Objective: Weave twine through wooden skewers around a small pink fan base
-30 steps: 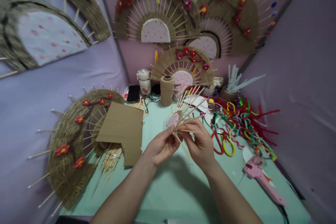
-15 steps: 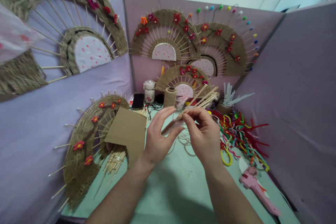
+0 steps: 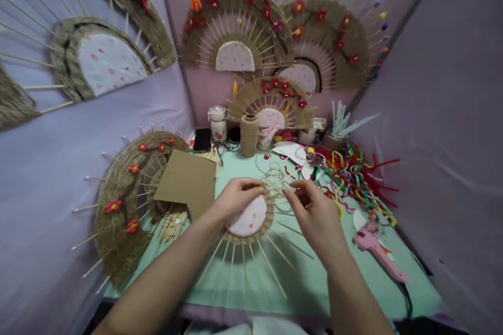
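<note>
A small half-round fan frame (image 3: 269, 213) is tilted over the table, its thin wooden sticks spreading toward me and to the right. Its white centre (image 3: 248, 220) has pink dots and a woven twine band around it. My left hand (image 3: 236, 200) is closed on the frame's upper edge, thumb and fingers pinching near the stick bases. To the right, my right hand (image 3: 316, 214) is closed in a pinch beside the sticks, seemingly on the thin twine; the fingers partly hide it. Loose loops of twine (image 3: 277, 174) lie just behind both hands.
A twine spool (image 3: 249, 136) and a lidded jar (image 3: 217, 123) stand at the back. Cardboard (image 3: 188, 178) and a flowered fan (image 3: 113, 220) are at left. Coloured pipe cleaners (image 3: 353, 178) and a pink glue gun (image 3: 379, 254) lie at right. Finished fans (image 3: 236, 23) hang on the partitions.
The fan frame has turned from nearly edge-on, sticks pointing away, to showing its dotted face with sticks toward me. My right hand has moved slightly away from my left. The view has tilted down.
</note>
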{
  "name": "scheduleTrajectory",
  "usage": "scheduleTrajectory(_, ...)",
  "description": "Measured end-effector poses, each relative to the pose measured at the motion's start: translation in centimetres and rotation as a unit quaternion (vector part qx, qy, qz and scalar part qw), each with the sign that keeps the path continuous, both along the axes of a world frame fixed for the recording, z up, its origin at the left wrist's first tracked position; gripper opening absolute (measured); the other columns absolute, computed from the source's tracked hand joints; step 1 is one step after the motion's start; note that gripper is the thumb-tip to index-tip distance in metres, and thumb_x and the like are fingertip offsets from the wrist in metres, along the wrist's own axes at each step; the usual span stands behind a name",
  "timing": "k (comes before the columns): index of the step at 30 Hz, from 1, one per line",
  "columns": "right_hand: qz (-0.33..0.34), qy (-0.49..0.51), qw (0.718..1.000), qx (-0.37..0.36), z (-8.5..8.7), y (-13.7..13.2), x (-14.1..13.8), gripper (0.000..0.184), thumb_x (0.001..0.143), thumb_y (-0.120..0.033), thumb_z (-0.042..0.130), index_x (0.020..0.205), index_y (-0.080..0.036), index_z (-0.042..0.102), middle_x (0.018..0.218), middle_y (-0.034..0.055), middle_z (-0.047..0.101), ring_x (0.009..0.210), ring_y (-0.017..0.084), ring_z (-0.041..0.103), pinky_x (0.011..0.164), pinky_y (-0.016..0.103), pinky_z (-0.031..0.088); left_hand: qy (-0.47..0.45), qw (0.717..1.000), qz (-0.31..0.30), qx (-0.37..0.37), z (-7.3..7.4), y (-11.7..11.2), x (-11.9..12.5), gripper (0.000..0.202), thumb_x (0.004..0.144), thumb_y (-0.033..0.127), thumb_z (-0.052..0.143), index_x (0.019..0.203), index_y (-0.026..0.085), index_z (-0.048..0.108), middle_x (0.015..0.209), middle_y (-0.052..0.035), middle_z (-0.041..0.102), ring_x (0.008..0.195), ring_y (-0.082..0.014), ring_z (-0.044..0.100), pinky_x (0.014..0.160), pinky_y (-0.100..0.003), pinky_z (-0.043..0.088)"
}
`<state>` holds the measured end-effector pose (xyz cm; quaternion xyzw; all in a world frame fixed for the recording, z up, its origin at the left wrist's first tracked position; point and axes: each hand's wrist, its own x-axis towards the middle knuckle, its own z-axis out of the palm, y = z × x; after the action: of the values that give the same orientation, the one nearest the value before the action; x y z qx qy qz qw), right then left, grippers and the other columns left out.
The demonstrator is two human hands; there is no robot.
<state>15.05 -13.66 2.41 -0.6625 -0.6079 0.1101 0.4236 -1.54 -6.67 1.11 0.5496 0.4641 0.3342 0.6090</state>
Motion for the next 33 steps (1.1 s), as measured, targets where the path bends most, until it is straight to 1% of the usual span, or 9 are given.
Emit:
scheduleTrajectory(2,-0.004,0.0,0.999,-0.034,-2.1,-0.9,2.2,0.031,0.083,-0.049,0.052,0.087,-0.019,0.061,0.061,0.0004,0.062,0.052,0.015,0.056,0.053,0.026,0.04,0.013,0.997,-0.024,-0.068,-3.5,0.7,0.3,0.029,0.066,0.03,0.07,0.09,0.014,0.072,0.075,-0.005,0.07,0.055,-0.0107,0.054,0.053,-0.023,0.04)
scheduleTrajectory(4,-0.034,-0.015,0.997,-0.07,-4.2,-2.0,5.0,0.036,0.082,-0.053,0.05,0.084,-0.019,0.062,0.059,0.0016,0.062,0.052,0.017,0.056,0.053,0.027,0.04,0.04,0.994,-0.05,-0.089,-6.5,1.2,0.6,0.032,0.065,0.033,0.069,0.091,0.013,0.072,0.072,-0.005,0.069,0.054,-0.0109,0.054,0.052,-0.023,0.04)
scheduleTrajectory(7,-0.115,-0.06,0.983,-0.133,-6.9,-4.0,10.1,0.04,0.081,-0.055,0.047,0.082,-0.019,0.063,0.067,0.0064,0.067,0.059,0.021,0.06,0.055,0.03,0.04,0.065,0.99,-0.09,-0.089,-8.9,1.7,1.1,0.028,0.062,0.031,0.07,0.083,0.013,0.073,0.072,-0.0046,0.07,0.058,-0.0123,0.055,0.056,-0.024,0.04)
scheduleTrajectory(10,-0.19,-0.124,0.959,-0.17,-8.8,-6.1,14.9,0.038,0.082,-0.048,0.044,0.086,-0.016,0.064,0.078,0.0121,0.067,0.068,0.024,0.061,0.064,0.035,0.043,0.096,0.986,-0.122,-0.062,-9.1,2.2,1.7,0.026,0.063,0.031,0.069,0.083,0.014,0.074,0.077,-0.005,0.071,0.066,-0.0156,0.057,0.061,-0.026,0.041)
scheduleTrajectory(13,-0.226,-0.214,0.924,-0.221,-10.4,-7.9,18.0,0.035,0.079,-0.039,0.051,0.096,-0.012,0.064,0.093,0.0184,0.065,0.086,0.03,0.06,0.076,0.041,0.043,0.185,0.971,-0.144,0.046,-8.6,2.4,2.2,0.029,0.071,0.035,0.06,0.088,0.016,0.073,0.086,-0.0057,0.073,0.076,-0.0199,0.061,0.068,-0.028,0.043)
scheduleTrajectory(17,-0.223,-0.262,0.894,-0.286,-12.4,-8.6,19.2,0.047,0.074,-0.039,0.061,0.11,-0.01,0.059,0.104,0.0205,0.06,0.098,0.034,0.055,0.085,0.044,0.041,0.24,0.954,-0.139,0.111,-8.9,2.0,2.8,0.031,0.077,0.036,0.051,0.093,0.018,0.071,0.092,-0.006,0.072,0.085,-0.0225,0.062,0.079,-0.031,0.044)
scheduleTrajectory(22,-0.218,-0.236,0.904,-0.282,-14.0,-8.5,20.0,0.051,0.075,-0.045,0.056,0.11,-0.008,0.059,0.1,0.0214,0.06,0.094,0.034,0.056,0.083,0.045,0.043,0.27,0.938,-0.118,0.182,-9.9,1.4,3.1,0.027,0.08,0.03,0.05,0.093,0.019,0.07,0.096,-0.0071,0.07,0.092,-0.0218,0.06,0.086,-0.032,0.043)
scheduleTrajectory(27,-0.198,-0.192,0.926,-0.257,-13.5,-9.3,20.3,0.051,0.076,-0.053,0.046,0.1,-0.012,0.063,0.09,0.0181,0.061,0.086,0.032,0.058,0.077,0.045,0.047,0.247,0.944,-0.101,0.196,-10.3,1.4,2.9,0.02,0.078,0.028,0.055,0.088,0.02,0.071,0.09,-0.0062,0.068,0.087,-0.0195,0.059,0.082,-0.031,0.043)
scheduleTrajectory(33,-0.154,-0.09,0.953,-0.245,-9.9,-10.0,18.4,0.049,0.071,-0.059,0.048,0.094,-0.019,0.065,0.094,0.0142,0.067,0.08,0.029,0.063,0.064,0.037,0.051,0.229,0.947,-0.1,0.201,-10.6,1.6,2.8,0.017,0.078,0.026,0.057,0.085,0.02,0.07,0.087,-0.0055,0.067,0.085,-0.0186,0.059,0.08,-0.031,0.043)
